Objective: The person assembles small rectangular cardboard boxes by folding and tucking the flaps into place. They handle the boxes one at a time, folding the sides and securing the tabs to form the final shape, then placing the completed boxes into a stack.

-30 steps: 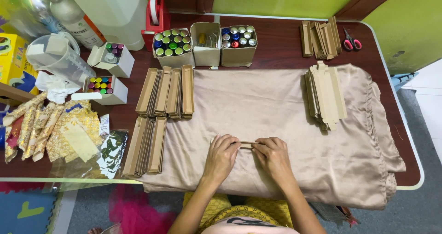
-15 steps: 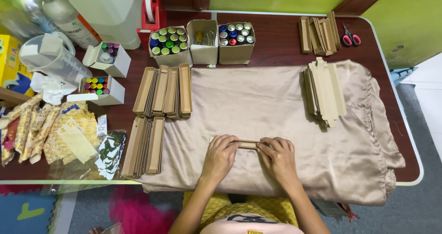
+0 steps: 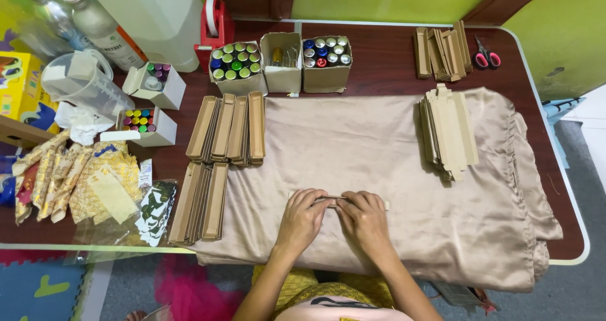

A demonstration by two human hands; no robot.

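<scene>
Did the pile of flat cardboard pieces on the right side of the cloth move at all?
No. The pile of flat cardboard pieces lies on the same spot of the beige cloth, just as far below the scissors. Only the camera shifted slightly.

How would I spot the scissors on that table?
Start at the dark wooden table and go to its far right corner. Past the small stack of flat cardboard pieces lie the red-handled scissors, the only red-handled metal tool there.
</scene>
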